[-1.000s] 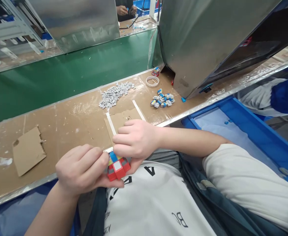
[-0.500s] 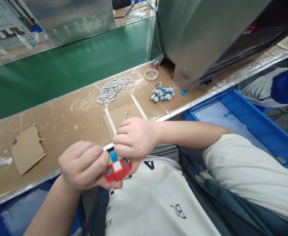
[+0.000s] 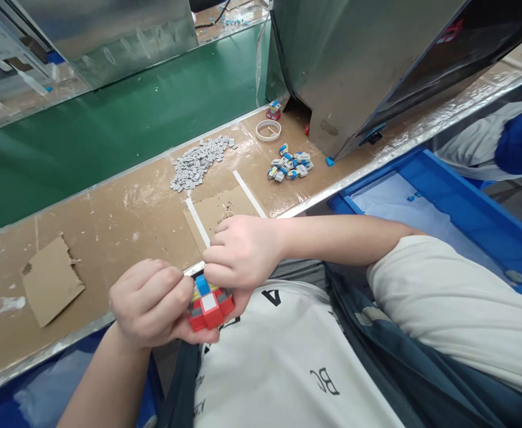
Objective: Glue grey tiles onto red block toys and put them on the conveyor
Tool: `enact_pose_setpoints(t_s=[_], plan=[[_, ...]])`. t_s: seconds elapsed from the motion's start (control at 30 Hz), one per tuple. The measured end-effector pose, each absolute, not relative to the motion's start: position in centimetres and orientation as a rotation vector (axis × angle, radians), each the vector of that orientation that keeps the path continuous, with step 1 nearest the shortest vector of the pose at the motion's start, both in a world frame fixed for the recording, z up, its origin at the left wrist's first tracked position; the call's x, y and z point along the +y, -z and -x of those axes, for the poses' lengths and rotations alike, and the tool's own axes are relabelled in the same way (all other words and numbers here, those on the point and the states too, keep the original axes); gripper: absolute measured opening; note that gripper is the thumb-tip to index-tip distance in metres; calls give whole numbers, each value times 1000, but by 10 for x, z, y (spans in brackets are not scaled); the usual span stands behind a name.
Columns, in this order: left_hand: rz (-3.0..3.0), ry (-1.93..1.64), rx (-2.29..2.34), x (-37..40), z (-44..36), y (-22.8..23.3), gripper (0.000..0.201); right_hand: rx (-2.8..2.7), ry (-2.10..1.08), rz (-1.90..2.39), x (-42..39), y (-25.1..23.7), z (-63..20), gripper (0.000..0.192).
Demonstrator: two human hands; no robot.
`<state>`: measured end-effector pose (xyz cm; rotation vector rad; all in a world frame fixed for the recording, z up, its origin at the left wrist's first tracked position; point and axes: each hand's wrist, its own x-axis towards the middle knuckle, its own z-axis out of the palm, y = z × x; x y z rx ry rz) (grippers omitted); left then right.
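Observation:
A small red plastic toy block (image 3: pixel 208 317) with a white square, grey sides and blue and yellow parts on top is held close to my shirt front, below the table edge. My left hand (image 3: pixel 150 302) grips it from the left with curled fingers, the thumb under it. On its other side, my right hand (image 3: pixel 239 252) is closed around it too, fingers bent over the upper part and thumb behind. The fingers hide much of the block's top and sides.
On the table (image 3: pixel 122 238) lie a heap of small grey pieces (image 3: pixel 198 163), a cluster of blue, yellow and grey pieces (image 3: pixel 290 164), a tape ring (image 3: pixel 268 131) and torn cardboard (image 3: pixel 52 282). A metal housing (image 3: pixel 332 71) stands at right, above a blue tray (image 3: pixel 470 208).
The view has shifted slightly. Both hands keep their grip on the toy block, with hardly any change in their pose.

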<state>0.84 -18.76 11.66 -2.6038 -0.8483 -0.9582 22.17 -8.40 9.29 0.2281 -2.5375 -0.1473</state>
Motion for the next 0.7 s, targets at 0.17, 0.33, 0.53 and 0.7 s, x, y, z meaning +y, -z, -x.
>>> enact_pose_setpoints(t_s=[0.17, 0.33, 0.53, 0.7], plan=[[2634, 938, -864, -188, -9, -115, 36, -2520, 129, -225, -84, -89, -222, 62], [2635, 963, -858, -188, -10, -115, 36, -2428, 124, -247, -82, -86, -222, 60], [2683, 959, -887, -193, -9, -117, 36, -2446, 92, -271, -84, -88, -223, 60], [2697, 930, -844, -195, -11, -123, 40, -2415, 91, -238, -89, -94, -224, 59]])
